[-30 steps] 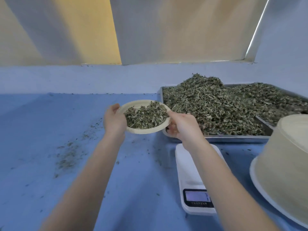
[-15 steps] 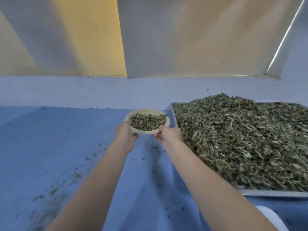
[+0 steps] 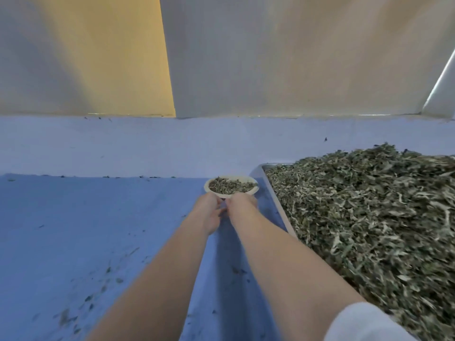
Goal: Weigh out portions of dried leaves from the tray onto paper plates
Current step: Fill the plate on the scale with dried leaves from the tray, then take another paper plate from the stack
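both hands have gone further out than half a second ago: the left hand [image 3: 209,212] and right hand [image 3: 242,204] now sit close together, nearly touching, at the near edge of the paper plate [image 3: 231,187], where before they held it from opposite sides. the fingers of both curl toward the plate's near rim and seem to grip it, though blur hides the fingertips. both forearms are stretched almost straight, converging toward the plate, with a white sleeve [image 3: 364,323] showing at the right arm's lower end. the plate, loaded with a portion of dried leaves [image 3: 232,186], is now far back on the blue table [image 3: 86,230], close to the back ledge and just beside the far left corner of the metal tray [image 3: 275,203]; whether it rests on the table or is a little above it cannot be told. the tray is heaped with the leaf pile [image 3: 369,217], and loose crumbs [image 3: 98,291] lie scattered on the table to the left
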A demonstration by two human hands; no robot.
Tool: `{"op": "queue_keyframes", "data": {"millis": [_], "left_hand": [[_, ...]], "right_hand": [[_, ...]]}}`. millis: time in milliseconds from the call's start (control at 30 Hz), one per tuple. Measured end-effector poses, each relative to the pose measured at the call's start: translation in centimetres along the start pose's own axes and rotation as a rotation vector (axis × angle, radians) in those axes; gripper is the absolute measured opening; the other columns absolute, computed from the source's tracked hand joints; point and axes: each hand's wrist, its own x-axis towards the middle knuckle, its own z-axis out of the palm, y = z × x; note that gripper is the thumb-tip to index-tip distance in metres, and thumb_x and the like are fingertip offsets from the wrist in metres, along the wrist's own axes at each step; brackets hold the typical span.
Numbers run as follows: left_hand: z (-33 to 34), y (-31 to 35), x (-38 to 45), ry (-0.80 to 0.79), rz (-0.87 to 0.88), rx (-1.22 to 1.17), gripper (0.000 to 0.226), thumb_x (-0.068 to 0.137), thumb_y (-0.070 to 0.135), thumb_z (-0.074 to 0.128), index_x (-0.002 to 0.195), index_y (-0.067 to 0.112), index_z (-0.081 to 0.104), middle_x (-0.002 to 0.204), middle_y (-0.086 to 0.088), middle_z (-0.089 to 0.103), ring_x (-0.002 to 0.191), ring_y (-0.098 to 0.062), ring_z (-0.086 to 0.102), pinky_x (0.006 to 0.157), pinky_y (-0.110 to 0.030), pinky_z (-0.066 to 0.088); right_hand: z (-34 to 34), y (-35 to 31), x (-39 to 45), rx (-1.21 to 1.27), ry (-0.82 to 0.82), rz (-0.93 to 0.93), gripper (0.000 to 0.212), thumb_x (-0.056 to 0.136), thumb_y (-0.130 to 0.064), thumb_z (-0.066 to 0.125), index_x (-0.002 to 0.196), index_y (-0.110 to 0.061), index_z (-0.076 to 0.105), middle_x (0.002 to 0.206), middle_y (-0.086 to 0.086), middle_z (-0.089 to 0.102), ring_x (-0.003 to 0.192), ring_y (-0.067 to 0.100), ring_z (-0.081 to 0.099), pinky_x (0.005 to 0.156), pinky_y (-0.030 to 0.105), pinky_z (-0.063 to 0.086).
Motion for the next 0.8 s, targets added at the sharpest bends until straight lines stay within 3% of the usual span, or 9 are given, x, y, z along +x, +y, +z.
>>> {"op": "queue_keyframes", "data": {"millis": [133, 200, 267, 367, 467, 567, 667, 733, 800], "left_hand": [[1.0, 0.7, 0.8, -0.02, -0.003, 0.014, 0.022, 0.091, -0.009, 0.03, 0.075, 0.005, 0.035, 0.071, -0.009, 0.032, 0.049, -0.022, 0.044, 0.057, -0.031, 0.04], [1.4, 0.7, 0.1, -0.029, -0.012, 0.013, 0.018, 0.092, -0.008, 0.03, 0.079, 0.003, 0.038, 0.079, -0.011, 0.035, 0.055, -0.023, 0.043, 0.055, -0.031, 0.042], [1.4, 0.6, -0.7, -0.046, -0.015, 0.041, 0.02, 0.09, -0.008, 0.03, 0.076, 0.005, 0.035, 0.083, -0.012, 0.036, 0.052, -0.021, 0.036, 0.041, -0.025, 0.041], [1.2, 0.6, -3.0, -0.029, -0.026, 0.079, 0.012, 0.094, -0.002, 0.034, 0.086, 0.003, 0.041, 0.097, -0.015, 0.04, 0.052, -0.019, 0.035, 0.042, -0.027, 0.039], [1.0, 0.9, -6.8, 0.025, -0.001, 0.076, 0.007, 0.096, 0.0, 0.039, 0.098, 0.001, 0.046, 0.089, -0.014, 0.049, 0.059, -0.021, 0.043, 0.049, -0.031, 0.041], [0.4, 1.2, -11.4, 0.088, 0.093, 0.18, 0.025, 0.093, -0.005, 0.041, 0.071, 0.006, 0.047, 0.071, -0.01, 0.046, 0.058, -0.02, 0.045, 0.047, -0.029, 0.043], [-0.5, 0.9, -17.3, 0.12, 0.166, 0.277, 0.026, 0.095, 0.002, 0.045, 0.071, 0.011, 0.048, 0.074, -0.008, 0.053, 0.062, -0.018, 0.051, 0.046, -0.02, 0.05], [-0.6, 0.4, -21.7, 0.14, 0.205, 0.325, 0.024, 0.09, -0.003, 0.045, 0.069, 0.008, 0.05, 0.075, -0.012, 0.057, 0.064, -0.023, 0.056, 0.067, -0.028, 0.056], [-0.3, -0.3, -26.8, 0.157, 0.285, 0.387, 0.024, 0.085, -0.004, 0.044, 0.066, 0.009, 0.053, 0.076, -0.014, 0.061, 0.073, -0.028, 0.061, 0.074, -0.038, 0.054]], "right_hand": [[1.5, -0.9, 2.1, 0.036, 0.036, -0.036, 0.009, 0.093, -0.012, 0.042, 0.093, -0.006, 0.049, 0.085, 0.007, 0.054, 0.084, 0.026, 0.054, 0.068, 0.032, 0.04], [1.6, -1.0, 1.8, 0.091, -0.013, -0.037, 0.027, 0.093, -0.02, 0.039, 0.114, -0.009, 0.053, 0.114, 0.01, 0.058, 0.099, 0.03, 0.057, 0.074, 0.035, 0.042], [1.3, -1.1, 0.9, 0.152, -0.054, -0.049, 0.046, 0.094, -0.031, 0.034, 0.135, -0.015, 0.045, 0.134, 0.01, 0.051, 0.112, 0.031, 0.056, 0.078, 0.036, 0.044], [0.5, -1.6, -2.0, 0.244, -0.06, 0.029, 0.053, 0.095, -0.041, 0.037, 0.141, -0.017, 0.039, 0.144, 0.012, 0.043, 0.125, 0.032, 0.047, 0.09, 0.04, 0.041], [-1.0, -2.0, -7.0, 0.387, -0.156, 0.157, 0.048, 0.095, -0.044, 0.043, 0.133, -0.014, 0.045, 0.136, 0.015, 0.046, 0.118, 0.026, 0.049, 0.094, 0.04, 0.038], [-3.5, -2.1, -13.2, 0.456, -0.273, 0.144, 0.04, 0.099, -0.031, 0.039, 0.121, -0.001, 0.054, 0.125, 0.021, 0.059, 0.075, 0.014, 0.057, 0.089, 0.026, 0.047], [-6.9, -2.1, -19.5, 0.301, -0.307, 0.108, 0.021, 0.098, -0.016, 0.04, 0.099, -0.008, 0.059, 0.108, 0.01, 0.069, 0.069, 0.015, 0.063, 0.059, 0.022, 0.052], [-9.5, -2.5, -23.9, 0.203, -0.307, 0.097, 0.018, 0.097, -0.014, 0.043, 0.102, -0.011, 0.06, 0.081, 0.001, 0.068, 0.062, 0.011, 0.057, 0.049, 0.019, 0.047], [-12.2, -3.0, -28.2, 0.097, -0.321, 0.048, 0.017, 0.096, -0.014, 0.046, 0.09, -0.013, 0.062, 0.07, -0.003, 0.062, 0.057, 0.007, 0.053, 0.05, 0.018, 0.045]]}}
